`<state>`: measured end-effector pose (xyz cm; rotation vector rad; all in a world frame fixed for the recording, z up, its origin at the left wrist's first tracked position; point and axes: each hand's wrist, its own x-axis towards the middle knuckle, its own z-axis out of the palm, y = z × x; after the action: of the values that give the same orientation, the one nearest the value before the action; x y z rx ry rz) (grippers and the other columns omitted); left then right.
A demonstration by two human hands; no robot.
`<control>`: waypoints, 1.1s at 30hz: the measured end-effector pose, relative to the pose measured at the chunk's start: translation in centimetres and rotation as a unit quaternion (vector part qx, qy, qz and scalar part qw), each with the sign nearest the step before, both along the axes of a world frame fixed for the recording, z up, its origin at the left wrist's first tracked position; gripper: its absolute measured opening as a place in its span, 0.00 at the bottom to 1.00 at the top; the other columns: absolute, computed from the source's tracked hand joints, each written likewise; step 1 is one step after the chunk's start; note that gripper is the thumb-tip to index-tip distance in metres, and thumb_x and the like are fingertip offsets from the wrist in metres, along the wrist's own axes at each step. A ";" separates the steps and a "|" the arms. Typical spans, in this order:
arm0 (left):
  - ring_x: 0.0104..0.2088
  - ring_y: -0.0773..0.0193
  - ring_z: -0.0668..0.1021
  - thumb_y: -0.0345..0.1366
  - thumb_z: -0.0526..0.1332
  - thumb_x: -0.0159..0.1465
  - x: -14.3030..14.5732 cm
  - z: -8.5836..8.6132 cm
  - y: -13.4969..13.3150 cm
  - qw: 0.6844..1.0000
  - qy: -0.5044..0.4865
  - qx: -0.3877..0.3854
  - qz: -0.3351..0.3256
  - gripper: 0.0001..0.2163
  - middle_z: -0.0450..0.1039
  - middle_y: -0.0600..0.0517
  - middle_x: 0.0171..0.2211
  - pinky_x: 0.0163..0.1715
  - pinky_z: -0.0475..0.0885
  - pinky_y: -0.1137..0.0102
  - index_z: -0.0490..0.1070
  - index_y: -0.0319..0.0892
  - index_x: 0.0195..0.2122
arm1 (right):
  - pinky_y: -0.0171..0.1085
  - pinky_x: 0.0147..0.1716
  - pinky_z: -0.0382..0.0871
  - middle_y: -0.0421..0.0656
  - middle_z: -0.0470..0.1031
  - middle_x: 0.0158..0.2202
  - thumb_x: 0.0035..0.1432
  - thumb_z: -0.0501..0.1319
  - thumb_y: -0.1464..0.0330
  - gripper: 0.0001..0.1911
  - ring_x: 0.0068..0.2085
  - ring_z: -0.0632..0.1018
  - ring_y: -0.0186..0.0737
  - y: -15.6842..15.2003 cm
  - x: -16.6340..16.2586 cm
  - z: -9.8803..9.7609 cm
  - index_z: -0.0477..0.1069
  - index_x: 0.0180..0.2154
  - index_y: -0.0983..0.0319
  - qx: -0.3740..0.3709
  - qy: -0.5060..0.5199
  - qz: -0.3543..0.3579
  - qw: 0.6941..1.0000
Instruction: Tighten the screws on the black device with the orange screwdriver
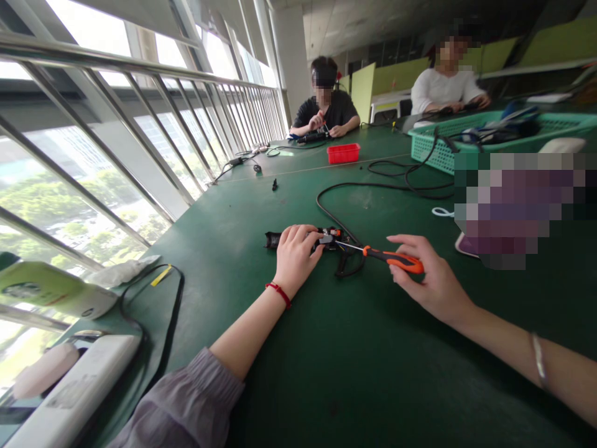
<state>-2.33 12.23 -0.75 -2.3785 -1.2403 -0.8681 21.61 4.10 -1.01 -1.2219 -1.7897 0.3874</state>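
Observation:
On the green table lies a black corded device (272, 241), its wiring and orange parts exposed at the right end. My left hand (295, 258) is closed over its middle, thumb and fingers pressing on a grey piece, and covers part of the body. In my right hand (431, 283) is an orange-and-black screwdriver (396, 257), held by the handle end between thumb and fingers. The screwdriver's shaft points left, with its tip at the exposed parts beside my left fingertips. From the device a black cord (336, 186) curves back across the table.
A red tray (344, 154) and a small black part (275, 184) lie farther back. At right stands a green basket (431, 152) of tools and cables. A white box (88, 386), bottle (56, 289) and black strap (175, 311) are at left. Two people sit across the table.

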 end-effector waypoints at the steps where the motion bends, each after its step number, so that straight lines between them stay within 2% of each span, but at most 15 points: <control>1: 0.43 0.61 0.73 0.35 0.58 0.62 0.0 0.0 0.0 1.000 -0.001 0.004 -0.001 0.05 0.73 0.52 0.41 0.50 0.64 0.63 0.71 0.45 0.38 | 0.36 0.34 0.68 0.40 0.71 0.31 0.56 0.57 0.69 0.20 0.32 0.76 0.37 0.0 0.0 -0.1 0.59 0.51 0.59 0.016 0.000 -0.001 1.000; 4: 0.41 0.62 0.73 0.34 0.59 0.61 0.0 -0.1 0.0 1.000 -0.002 0.006 -0.002 0.03 0.74 0.53 0.38 0.49 0.64 0.64 0.71 0.45 0.36 | 0.36 0.36 0.68 0.41 0.70 0.35 0.55 0.57 0.69 0.23 0.35 0.75 0.38 0.1 -0.1 -0.3 0.57 0.53 0.59 0.015 -0.005 0.008 1.000; 8: 0.41 0.62 0.73 0.35 0.59 0.61 0.0 -0.1 0.0 1.000 -0.001 -0.004 0.009 0.04 0.74 0.54 0.38 0.48 0.64 0.65 0.70 0.45 0.37 | 0.36 0.28 0.64 0.35 0.65 0.25 0.61 0.53 0.63 0.22 0.25 0.70 0.34 0.2 -0.1 -0.4 0.54 0.55 0.59 -0.061 -0.006 0.014 0.998; 11: 0.41 0.61 0.73 0.36 0.59 0.62 0.0 0.0 -0.1 1.000 0.007 -0.012 0.012 0.07 0.74 0.53 0.39 0.47 0.63 0.65 0.70 0.46 0.42 | 0.36 0.27 0.62 0.33 0.62 0.22 0.62 0.52 0.62 0.20 0.23 0.67 0.33 0.3 -0.2 -0.4 0.55 0.55 0.59 -0.078 -0.014 -0.006 0.997; 16: 0.42 0.61 0.73 0.36 0.58 0.63 -0.1 0.1 -0.2 1.000 0.016 -0.023 0.007 0.06 0.74 0.54 0.40 0.47 0.63 0.65 0.71 0.46 0.41 | 0.36 0.30 0.65 0.34 0.62 0.25 0.57 0.57 0.66 0.22 0.25 0.69 0.34 0.4 -0.3 -0.8 0.57 0.53 0.58 -0.040 -0.019 -0.015 0.999; 21: 0.45 0.60 0.72 0.37 0.59 0.62 -0.1 -0.1 -0.1 0.999 -0.008 -0.046 0.024 0.08 0.72 0.51 0.43 0.48 0.64 0.65 0.68 0.44 0.42 | 0.36 0.36 0.69 0.39 0.64 0.32 0.54 0.62 0.67 0.19 0.33 0.73 0.35 0.3 -0.2 -0.6 0.62 0.48 0.58 0.077 0.004 -0.008 0.997; 24: 0.48 0.58 0.71 0.41 0.58 0.62 -0.2 -0.4 0.2 0.997 -0.024 -0.067 0.037 0.16 0.71 0.48 0.47 0.52 0.62 0.63 0.64 0.42 0.49 | 0.36 0.35 0.69 0.42 0.68 0.35 0.55 0.61 0.67 0.11 0.35 0.74 0.37 0.7 -0.2 0.3 0.66 0.42 0.58 0.123 -0.018 0.003 0.992; 27: 0.49 0.57 0.70 0.43 0.54 0.65 -0.2 -0.5 0.4 0.995 -0.010 -0.090 0.043 0.18 0.71 0.48 0.48 0.55 0.60 0.60 0.63 0.41 0.52 | 0.35 0.29 0.68 0.42 0.70 0.32 0.56 0.59 0.67 0.05 0.31 0.74 0.37 1.6 -0.7 1.9 0.67 0.36 0.59 0.136 -0.035 0.002 0.990; 30: 0.49 0.56 0.70 0.44 0.53 0.66 -0.2 -0.5 0.4 0.994 0.004 -0.098 0.047 0.18 0.71 0.47 0.48 0.54 0.60 0.59 0.63 0.41 0.53 | 0.34 0.25 0.64 0.39 0.71 0.26 0.54 0.61 0.65 0.05 0.25 0.72 0.35 3.1 -1.6 4.3 0.66 0.30 0.59 0.136 -0.054 -0.004 0.989; 33: 0.48 0.56 0.70 0.44 0.52 0.66 -0.2 -0.3 0.4 0.994 0.011 -0.097 0.048 0.18 0.71 0.47 0.47 0.52 0.61 0.61 0.63 0.41 0.52 | 0.34 0.23 0.61 0.38 0.68 0.21 0.52 0.62 0.66 0.08 0.22 0.68 0.34 5.1 -2.8 7.4 0.64 0.24 0.59 0.182 -0.025 -0.060 0.981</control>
<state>-2.52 12.63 -1.04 -2.4449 -1.4777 -0.7180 18.77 9.23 6.37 -1.0780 -1.7245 -0.0426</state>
